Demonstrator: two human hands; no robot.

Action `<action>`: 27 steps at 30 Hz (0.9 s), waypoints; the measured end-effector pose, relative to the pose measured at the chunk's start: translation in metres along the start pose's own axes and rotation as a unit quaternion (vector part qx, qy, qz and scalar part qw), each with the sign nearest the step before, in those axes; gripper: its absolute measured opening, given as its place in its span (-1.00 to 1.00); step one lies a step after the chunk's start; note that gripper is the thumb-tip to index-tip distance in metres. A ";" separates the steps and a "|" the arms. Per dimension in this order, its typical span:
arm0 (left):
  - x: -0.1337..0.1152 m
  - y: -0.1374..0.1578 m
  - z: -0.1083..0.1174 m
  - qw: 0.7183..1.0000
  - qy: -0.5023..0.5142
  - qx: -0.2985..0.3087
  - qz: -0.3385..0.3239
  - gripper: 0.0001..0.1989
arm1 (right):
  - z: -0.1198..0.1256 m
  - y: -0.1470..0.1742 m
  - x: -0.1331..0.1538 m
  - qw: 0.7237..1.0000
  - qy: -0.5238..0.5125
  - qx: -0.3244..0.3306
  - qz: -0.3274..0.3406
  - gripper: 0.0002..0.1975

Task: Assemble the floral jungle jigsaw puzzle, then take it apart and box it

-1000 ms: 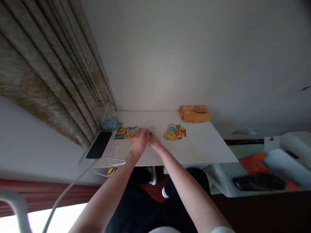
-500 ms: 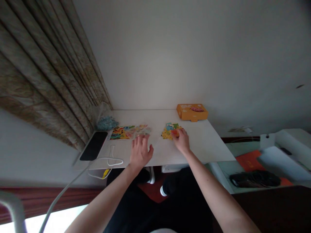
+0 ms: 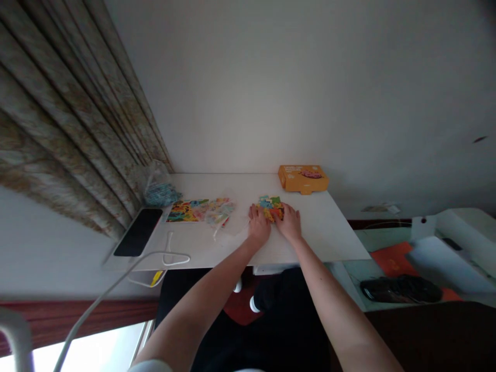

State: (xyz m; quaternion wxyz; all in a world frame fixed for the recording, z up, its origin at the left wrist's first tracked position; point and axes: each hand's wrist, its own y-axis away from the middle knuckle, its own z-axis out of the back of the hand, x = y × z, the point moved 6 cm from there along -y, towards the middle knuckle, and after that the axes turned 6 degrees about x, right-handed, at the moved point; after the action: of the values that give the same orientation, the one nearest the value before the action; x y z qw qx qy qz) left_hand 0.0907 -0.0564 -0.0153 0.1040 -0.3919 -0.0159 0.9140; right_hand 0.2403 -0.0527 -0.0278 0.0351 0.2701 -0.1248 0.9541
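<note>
A small cluster of jigsaw puzzle pieces (image 3: 270, 202), mostly yellow, blue and green with a red-orange patch, sits on the white table (image 3: 313, 227). My left hand (image 3: 259, 227) grips its left side with bent fingers. Opposite it, my right hand (image 3: 290, 225) holds the right side, thumb close to the red-orange patch. The fingers partly cover the pieces, so which ones join cannot be told. To the left lie a colourful picture sheet (image 3: 180, 211) and, overlapping its right end, a clear plastic bag of more pieces (image 3: 220, 211).
An orange puzzle box (image 3: 303, 180) stands at the back right. At the left are a black phone (image 3: 139, 232), a bag of blue pieces (image 3: 160, 194) and a white cable (image 3: 170, 253). Black shoes (image 3: 401, 288) rest on a lower glass shelf at right.
My left hand has moved right, from beside the plastic bag to the puzzle cluster. My right hand stays at the cluster, its fingers now along the right edge. The view has shifted slightly.
</note>
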 end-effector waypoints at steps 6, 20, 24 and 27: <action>0.009 -0.018 0.005 1.000 -0.002 0.004 0.025 -0.47 | 0.001 -0.003 0.003 0.998 -0.056 0.005 0.043 -0.52; 0.011 -0.059 0.011 0.983 0.115 0.077 0.122 -0.36 | -0.004 -0.004 -0.006 0.976 -0.210 -0.006 0.060 -0.47; 0.011 -0.062 0.009 0.975 0.128 0.129 0.127 -0.33 | -0.001 -0.004 -0.011 0.962 -0.255 -0.051 0.083 -0.46; 0.014 -0.063 0.014 0.973 0.123 0.143 0.132 -0.31 | -0.001 -0.005 -0.017 0.961 -0.264 -0.070 0.050 -0.40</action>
State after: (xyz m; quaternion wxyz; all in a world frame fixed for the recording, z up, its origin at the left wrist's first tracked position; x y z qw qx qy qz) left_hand 0.0823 0.0091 -0.0087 0.0389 -0.4810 0.1800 0.8571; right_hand 0.2553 -0.0480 -0.0365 -0.0282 0.5027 -0.2091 0.8383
